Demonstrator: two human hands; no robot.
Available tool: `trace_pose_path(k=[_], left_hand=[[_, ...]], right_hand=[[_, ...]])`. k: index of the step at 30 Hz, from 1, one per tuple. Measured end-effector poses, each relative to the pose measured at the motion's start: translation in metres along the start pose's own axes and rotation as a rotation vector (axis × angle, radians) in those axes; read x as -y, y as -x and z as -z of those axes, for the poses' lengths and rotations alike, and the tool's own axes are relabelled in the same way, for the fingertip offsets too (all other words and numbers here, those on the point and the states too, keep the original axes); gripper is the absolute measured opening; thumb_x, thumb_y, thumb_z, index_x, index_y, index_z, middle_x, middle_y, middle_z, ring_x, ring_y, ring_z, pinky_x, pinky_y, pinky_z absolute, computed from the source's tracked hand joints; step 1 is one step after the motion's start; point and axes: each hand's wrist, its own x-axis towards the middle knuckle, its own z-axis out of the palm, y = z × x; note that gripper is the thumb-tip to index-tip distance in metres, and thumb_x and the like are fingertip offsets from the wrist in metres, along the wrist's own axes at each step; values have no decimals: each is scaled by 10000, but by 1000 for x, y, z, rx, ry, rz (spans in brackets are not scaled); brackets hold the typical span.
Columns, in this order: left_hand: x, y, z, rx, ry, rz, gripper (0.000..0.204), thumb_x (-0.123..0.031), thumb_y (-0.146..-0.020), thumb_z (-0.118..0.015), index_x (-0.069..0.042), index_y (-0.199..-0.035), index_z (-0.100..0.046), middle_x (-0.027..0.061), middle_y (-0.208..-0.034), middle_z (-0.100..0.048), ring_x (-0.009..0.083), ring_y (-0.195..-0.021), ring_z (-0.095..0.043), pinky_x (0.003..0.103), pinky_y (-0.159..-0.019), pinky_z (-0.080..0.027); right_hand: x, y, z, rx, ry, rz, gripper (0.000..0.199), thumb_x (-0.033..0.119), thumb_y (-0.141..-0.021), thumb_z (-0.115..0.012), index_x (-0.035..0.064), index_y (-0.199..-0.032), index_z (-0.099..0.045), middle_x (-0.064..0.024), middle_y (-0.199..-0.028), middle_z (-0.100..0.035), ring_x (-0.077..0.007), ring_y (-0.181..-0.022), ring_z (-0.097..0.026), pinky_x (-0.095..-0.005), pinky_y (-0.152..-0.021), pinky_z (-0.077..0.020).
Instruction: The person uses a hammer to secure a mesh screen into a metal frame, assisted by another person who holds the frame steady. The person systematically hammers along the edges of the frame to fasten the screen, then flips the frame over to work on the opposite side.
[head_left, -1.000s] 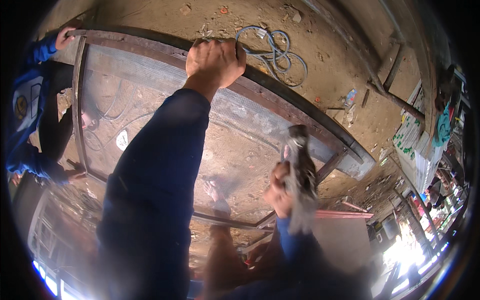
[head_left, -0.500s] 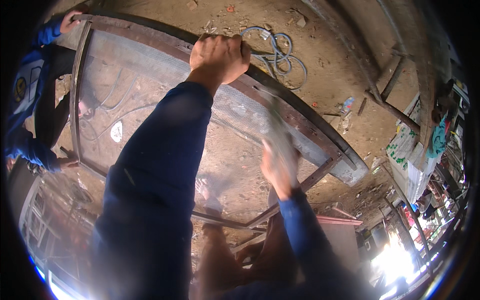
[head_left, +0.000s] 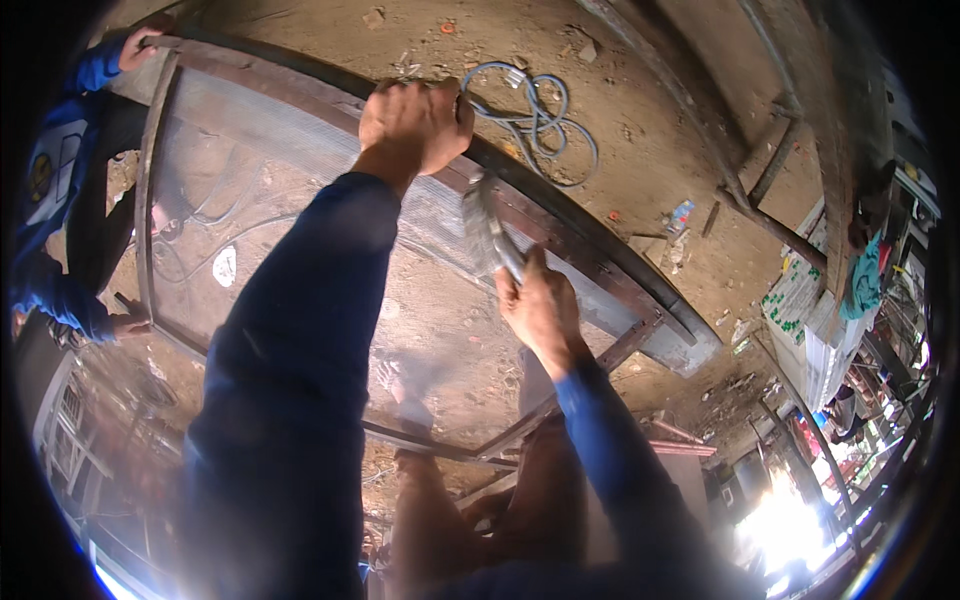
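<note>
A large framed mesh screen [head_left: 330,235] stands in front of me, its brown rails bordering see-through mesh. My left hand [head_left: 415,125] is closed over its upper rail [head_left: 565,235], fingers curled round the far side. In my right hand [head_left: 540,310] is a brush [head_left: 483,225] with a pale, greyish head, slightly blurred. My fingers wrap its handle, and the brush head lies over the mesh along the upper rail, to the right of and below my left hand. I cannot tell whether it touches.
At the left a co-worker in blue [head_left: 55,200] holds the screen's end with both hands. Beyond the upper rail a grey hose or cable [head_left: 545,130] lies coiled on the dirt floor. Metal bars [head_left: 750,190] and stacked boards [head_left: 800,300] stand at right.
My right hand has moved slightly left, and the brush has swung left and toward my left hand. My left hand keeps its grip on the rail. The view has shifted a little.
</note>
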Motion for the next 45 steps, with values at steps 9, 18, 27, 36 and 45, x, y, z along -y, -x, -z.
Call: trace_pose_path(k=[9, 18, 27, 36, 45], left_hand=[[-6, -4, 3, -13, 9, 37, 331, -422, -1067, -548, -164, -1057, -756, 185, -903, -809, 408, -855, -797, 528, -832, -644], [-15, 4, 7, 57, -34, 87, 393, -452, -1087, -501, -170, -1111, -773, 192, -987, -819, 403, -954, -802, 527, -908, -630], [-4, 18, 15, -181, 59, -221, 285, -255, -1093, -565, -87, -1259, -723, 165, -1039, -812, 338, -978, -798, 489, -998, -607], [135, -19, 64, -646, 159, -243, 213, -130, -1057, -637, -33, -1194, -767, 143, -1146, -794, 344, -1008, -739, 476, -953, -585], [153, -45, 61, 18, -141, 46, 435, -431, -1111, -460, -191, -1260, -791, 137, -1178, -821, 367, -1068, -783, 494, -977, -614]], right_hand=[[-11, 8, -2, 39, -275, -202, 349, 375, -1151, -627, 52, -1081, -515, -73, -637, -647, -196, -469, -650, -358, -406, -542], [-43, -74, -43, -498, 47, -208, 896, 671, -814, -929, -51, -1237, -606, -167, -1036, -645, -270, -926, -649, -446, -757, -592], [-10, -93, -39, -243, -18, -451, 1029, 678, -890, -840, -64, -1514, -496, -285, -1384, -664, -461, -1385, -571, -708, -1235, -354], [1, -96, -42, -263, 62, -475, 780, 556, -953, -833, -48, -1368, -565, -262, -1294, -679, -456, -1327, -591, -720, -1213, -333], [-14, -99, -52, -264, 103, -474, 835, 672, -925, -818, -53, -1266, -583, -247, -1099, -648, -414, -1123, -631, -682, -1130, -372]])
